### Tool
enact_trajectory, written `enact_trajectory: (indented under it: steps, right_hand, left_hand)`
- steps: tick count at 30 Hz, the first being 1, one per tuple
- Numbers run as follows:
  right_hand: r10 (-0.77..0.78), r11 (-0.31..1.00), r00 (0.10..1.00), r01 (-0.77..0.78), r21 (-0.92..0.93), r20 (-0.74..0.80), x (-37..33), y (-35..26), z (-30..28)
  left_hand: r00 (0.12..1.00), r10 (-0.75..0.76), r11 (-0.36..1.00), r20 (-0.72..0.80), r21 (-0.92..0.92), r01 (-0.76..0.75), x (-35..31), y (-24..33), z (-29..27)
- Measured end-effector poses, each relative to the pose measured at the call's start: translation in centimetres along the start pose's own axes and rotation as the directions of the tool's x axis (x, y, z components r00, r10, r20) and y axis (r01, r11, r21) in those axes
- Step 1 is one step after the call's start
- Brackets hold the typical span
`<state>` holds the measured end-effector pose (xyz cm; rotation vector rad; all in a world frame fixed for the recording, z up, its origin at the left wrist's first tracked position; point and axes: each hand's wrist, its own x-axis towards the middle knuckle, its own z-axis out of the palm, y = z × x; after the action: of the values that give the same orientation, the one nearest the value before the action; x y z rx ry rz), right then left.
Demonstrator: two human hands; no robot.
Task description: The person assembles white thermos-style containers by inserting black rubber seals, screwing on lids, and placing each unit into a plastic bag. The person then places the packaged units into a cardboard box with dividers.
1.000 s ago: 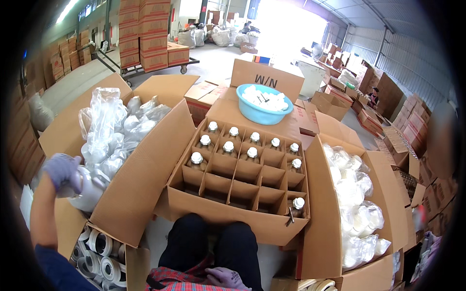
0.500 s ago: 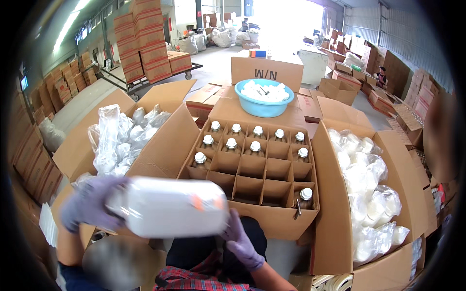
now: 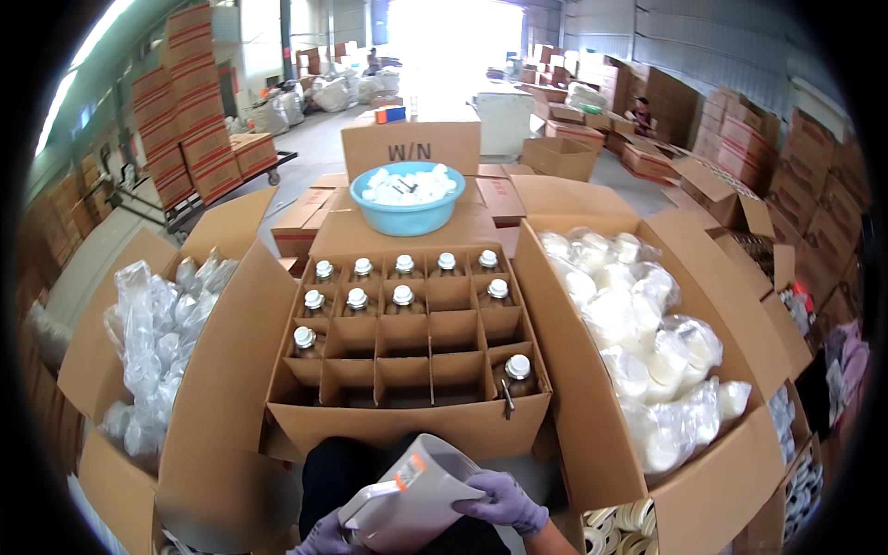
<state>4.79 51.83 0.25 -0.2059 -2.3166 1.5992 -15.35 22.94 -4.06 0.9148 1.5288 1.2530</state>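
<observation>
A pale grey-white jug-like container [image 3: 416,509] with an orange patch is tilted in front of my lap. My left hand [image 3: 324,536], in a purple glove, grips its lower left part and is partly cut off by the lower edge. My right hand [image 3: 504,501], gloved the same, is closed around its right side. Ahead stands an open carton [image 3: 407,425] with cardboard dividers. Several brown bottles with white caps [image 3: 404,294] fill its back cells and a few others; one bottle [image 3: 520,372] stands at the near right corner, a small metal piece [image 3: 508,396] beside it.
A blue basin [image 3: 407,217] of white caps sits behind the carton. An open box of clear plastic bags [image 3: 153,342] stands left; another, with bagged white cups [image 3: 661,356], stands right. Rolls of tape [image 3: 620,527] lie low right. Stacked cartons [image 3: 190,102] rest on a trolley; a person [image 3: 640,116] is far right.
The container has come down toward my lap and turned from lying sideways to tilted. My right hand now grips it. The view has swung right, so the boxes appear farther left.
</observation>
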Motion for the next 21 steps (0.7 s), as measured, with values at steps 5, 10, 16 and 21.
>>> enact_trajectory:
  steps: [5,10,16,21]
  right_hand:
    - [0.067,0.993,0.988,-0.052,-0.109,0.139,2.3,-1.1,2.8]
    - [-0.091,0.952,0.995,0.099,-0.291,0.041,3.8,-1.7,3.6]
    - [0.1,0.813,0.993,-0.045,-0.581,0.063,8.4,-9.4,5.7]
    - [0.036,0.714,0.996,0.03,-0.699,0.079,12.1,-5.2,13.6]
  left_hand:
    - [0.923,0.194,0.927,-0.331,0.369,-0.063,-0.5,5.1,2.7]
    - [0.891,0.451,0.582,-0.05,0.773,-0.251,-2.8,-6.9,-3.2]
    - [0.99,0.127,0.774,-0.066,0.631,-0.057,-1.3,-1.1,-1.5]
    - [0.743,0.41,0.87,-0.529,0.472,-0.145,0.1,4.2,-5.1]
